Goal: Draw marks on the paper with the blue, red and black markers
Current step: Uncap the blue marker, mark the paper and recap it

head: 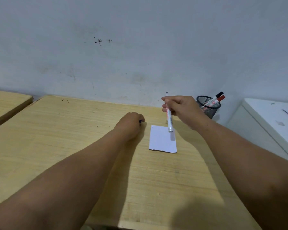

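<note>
Paper [162, 140]: one blue mark, top-left corner.
R hand [181, 108]: closed on uncapped marker [169, 121], tip up.
L hand [131, 123]: fisted on blue cap [140, 122].
Next: recap probably, swap for red.

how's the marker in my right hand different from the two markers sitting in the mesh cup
The marker in the right hand is uncapped, its dark tip pointing up, held above the paper. The two markers in the mesh cup, the black-capped marker and the red-capped marker, are capped and lean untouched. All three have white barrels.
</note>
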